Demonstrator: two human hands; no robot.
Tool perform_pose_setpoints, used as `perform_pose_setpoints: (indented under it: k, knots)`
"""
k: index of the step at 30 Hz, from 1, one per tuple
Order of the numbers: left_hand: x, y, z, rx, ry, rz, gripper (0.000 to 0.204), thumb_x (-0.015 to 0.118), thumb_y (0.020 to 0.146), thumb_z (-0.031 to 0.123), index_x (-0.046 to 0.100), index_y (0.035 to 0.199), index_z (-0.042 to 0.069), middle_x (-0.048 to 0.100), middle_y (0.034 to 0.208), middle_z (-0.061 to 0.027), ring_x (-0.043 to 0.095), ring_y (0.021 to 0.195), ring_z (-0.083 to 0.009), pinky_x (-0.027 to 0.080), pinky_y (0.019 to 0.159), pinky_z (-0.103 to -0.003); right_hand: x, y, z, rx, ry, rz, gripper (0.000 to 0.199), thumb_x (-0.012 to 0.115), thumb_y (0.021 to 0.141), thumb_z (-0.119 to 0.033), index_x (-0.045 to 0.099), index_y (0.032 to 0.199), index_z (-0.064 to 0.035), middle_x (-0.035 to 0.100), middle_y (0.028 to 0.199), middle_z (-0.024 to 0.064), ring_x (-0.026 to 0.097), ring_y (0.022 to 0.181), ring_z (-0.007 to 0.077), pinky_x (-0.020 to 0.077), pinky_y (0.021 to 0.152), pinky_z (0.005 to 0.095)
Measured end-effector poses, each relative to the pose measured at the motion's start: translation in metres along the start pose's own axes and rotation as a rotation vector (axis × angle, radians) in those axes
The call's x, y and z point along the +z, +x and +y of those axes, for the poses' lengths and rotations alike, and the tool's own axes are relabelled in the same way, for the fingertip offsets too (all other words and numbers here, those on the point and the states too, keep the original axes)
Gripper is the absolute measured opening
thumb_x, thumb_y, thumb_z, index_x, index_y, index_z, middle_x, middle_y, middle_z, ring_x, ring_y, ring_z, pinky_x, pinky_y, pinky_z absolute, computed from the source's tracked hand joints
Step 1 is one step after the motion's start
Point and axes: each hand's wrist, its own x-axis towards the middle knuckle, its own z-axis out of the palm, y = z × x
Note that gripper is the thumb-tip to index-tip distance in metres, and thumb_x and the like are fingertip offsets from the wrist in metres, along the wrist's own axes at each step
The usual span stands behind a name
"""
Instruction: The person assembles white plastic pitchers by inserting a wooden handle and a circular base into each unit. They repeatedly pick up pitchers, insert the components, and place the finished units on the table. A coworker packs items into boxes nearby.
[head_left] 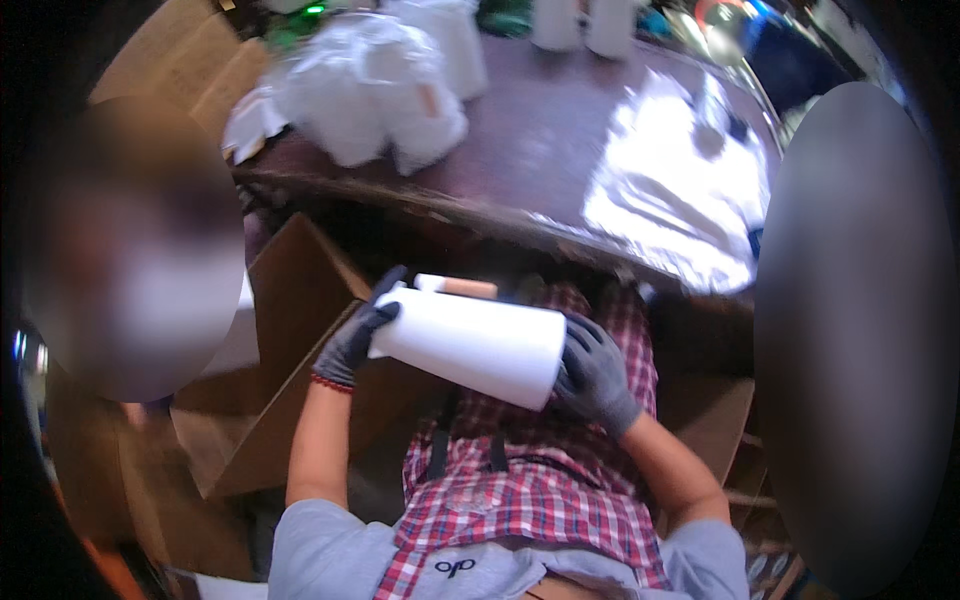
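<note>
Between my hands a white tapered jug [475, 343] lies on its side above my lap. Its narrow, spouted top points left and its wide base right. A tan and white handle [468, 287] runs along its far side. My left hand [358, 338], in a dark grey glove with a red cuff edge, is closed round the spout end. My right hand [597, 372], gloved the same, presses its bent fingers against the base; part of those fingers is hidden behind the jug.
An open cardboard box [285, 350] stands at my left. Ahead, a dark worktable [535, 125] holds several plastic-wrapped white items [375, 90], white containers [610, 28] at the far edge and a stack of clear plastic bags [670, 185]. Blurred patches cover both sides.
</note>
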Motion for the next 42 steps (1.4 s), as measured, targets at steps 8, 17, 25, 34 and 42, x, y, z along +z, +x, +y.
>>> perform_pose_setpoints:
  k: [8, 17, 25, 34, 42]
  knots:
    - [0.007, 0.005, 0.001, -0.011, -0.017, 0.0, 0.105, 0.072, 0.077, 0.053, 0.019, 0.156, 0.007, 0.032, 0.154, -0.017, 0.037, 0.137, -0.0332, 0.032, 0.112, -0.044, -0.013, -0.017, 0.005, 0.239, 0.647, 0.258, 0.028, 0.065, 0.09, -0.018, 0.065, 0.114, -0.0036, 0.066, 0.116, 0.017, 0.062, 0.11, 0.0333, 0.0472, 0.097, 0.0409]
    - [0.014, 0.009, 0.005, -0.026, -0.019, -0.024, 0.102, 0.071, 0.08, 0.049, 0.017, 0.156, 0.008, 0.032, 0.152, -0.0162, 0.036, 0.137, -0.0326, 0.031, 0.113, -0.044, -0.021, -0.101, 0.044, 0.391, 0.317, 0.103, 0.088, 0.077, 0.076, -0.046, 0.04, 0.145, -0.005, 0.045, 0.146, 0.0168, 0.039, 0.138, 0.0346, 0.0223, 0.116, 0.0487]
    - [-0.002, 0.023, -0.005, -0.075, -0.109, -0.063, 0.097, 0.071, 0.082, 0.046, 0.021, 0.156, 0.009, 0.032, 0.153, -0.0139, 0.035, 0.138, -0.0308, 0.03, 0.114, -0.043, -0.029, -0.089, 0.022, 0.341, 0.048, -0.064, 0.099, 0.074, 0.073, -0.06, 0.037, 0.146, -0.0048, 0.04, 0.149, 0.0185, 0.035, 0.139, 0.0375, 0.0153, 0.117, 0.0547]
    - [-0.018, 0.024, -0.034, -0.041, -0.129, -0.017, 0.083, 0.063, 0.091, 0.046, 0.027, 0.153, 0.006, 0.043, 0.147, -0.0127, 0.043, 0.133, -0.0266, 0.034, 0.112, -0.042, -0.02, -0.031, 0.021, 0.186, 0.483, -0.01, 0.095, 0.08, 0.075, -0.048, 0.036, 0.146, -0.001, 0.039, 0.147, 0.0249, 0.04, 0.136, 0.0395, 0.0353, 0.112, 0.0446]
    - [-0.012, 0.024, -0.073, -0.047, -0.283, 0.033, 0.075, 0.055, 0.095, 0.051, 0.036, 0.148, 0.002, 0.053, 0.138, -0.0145, 0.052, 0.125, -0.026, 0.041, 0.106, -0.042, 0.029, -0.011, 0.015, 0.213, 0.717, -0.101, 0.096, 0.079, 0.079, -0.029, 0.023, 0.151, -0.0006, 0.03, 0.153, 0.0242, 0.037, 0.14, 0.0364, 0.0333, 0.114, 0.0389]
